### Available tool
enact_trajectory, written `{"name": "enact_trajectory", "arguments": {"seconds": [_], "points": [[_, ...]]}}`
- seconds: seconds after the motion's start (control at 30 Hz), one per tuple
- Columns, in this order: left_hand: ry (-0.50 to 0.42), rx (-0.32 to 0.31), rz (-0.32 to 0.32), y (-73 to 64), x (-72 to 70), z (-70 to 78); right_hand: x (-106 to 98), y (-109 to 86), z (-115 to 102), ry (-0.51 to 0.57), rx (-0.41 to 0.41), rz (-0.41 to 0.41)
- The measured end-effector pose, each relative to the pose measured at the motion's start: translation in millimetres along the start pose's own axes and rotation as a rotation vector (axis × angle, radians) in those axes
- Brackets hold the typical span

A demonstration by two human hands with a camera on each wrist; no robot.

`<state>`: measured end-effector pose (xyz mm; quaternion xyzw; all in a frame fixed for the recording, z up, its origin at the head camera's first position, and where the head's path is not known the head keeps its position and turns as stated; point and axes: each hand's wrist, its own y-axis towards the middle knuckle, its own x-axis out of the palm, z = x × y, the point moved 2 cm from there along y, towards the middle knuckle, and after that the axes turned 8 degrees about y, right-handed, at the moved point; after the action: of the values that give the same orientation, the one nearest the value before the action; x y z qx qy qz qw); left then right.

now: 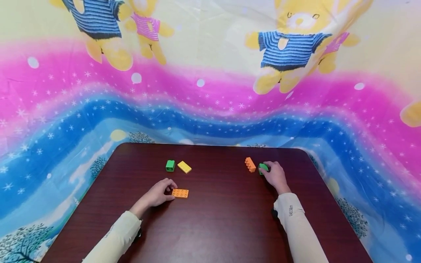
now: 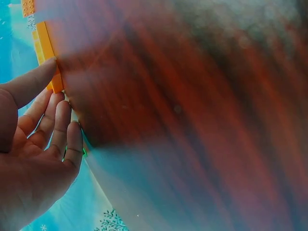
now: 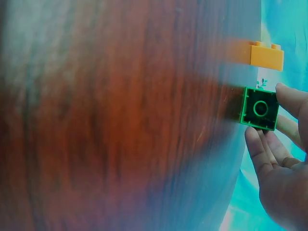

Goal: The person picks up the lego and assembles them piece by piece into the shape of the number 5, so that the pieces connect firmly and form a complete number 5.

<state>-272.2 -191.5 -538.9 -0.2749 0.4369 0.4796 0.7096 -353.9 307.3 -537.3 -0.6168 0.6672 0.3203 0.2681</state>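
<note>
My left hand (image 1: 158,193) pinches the left end of a flat orange building brick (image 1: 181,193) lying studs up on the table. In the left wrist view the thumb presses one side of that brick (image 2: 45,41), with fingertips opposite. Farther right, my right hand (image 1: 275,176) holds a small green building brick (image 1: 262,168) between thumb and fingers. The right wrist view shows the hollow underside of this green brick (image 3: 261,108), tipped onto its side. Just left of it stands an orange brick (image 1: 250,165), studs facing left, apart from the hand.
Beyond my left hand, another green brick (image 1: 170,165) sits beside a flat yellow brick (image 1: 184,167). All lie on a dark reddish wooden table (image 1: 217,226) with rounded far corners. A cloth printed with bears (image 1: 204,98) hangs behind and around the table.
</note>
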Motion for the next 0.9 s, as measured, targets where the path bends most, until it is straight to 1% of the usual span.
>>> {"name": "enact_trajectory", "arguments": {"seconds": [0.23,0.47,0.9], "points": [[0.003,0.027,0.007,-1.2,-0.1,-0.2,1.7,-0.3,2.6,0.001,0.0,0.006],[0.003,0.022,0.005,-1.9,-0.1,0.0,2.5,-1.0,2.7,0.011,-0.002,0.017],[0.032,0.024,0.014,-0.6,0.1,0.6,0.2,-0.4,2.6,0.018,0.005,-0.007]]}}
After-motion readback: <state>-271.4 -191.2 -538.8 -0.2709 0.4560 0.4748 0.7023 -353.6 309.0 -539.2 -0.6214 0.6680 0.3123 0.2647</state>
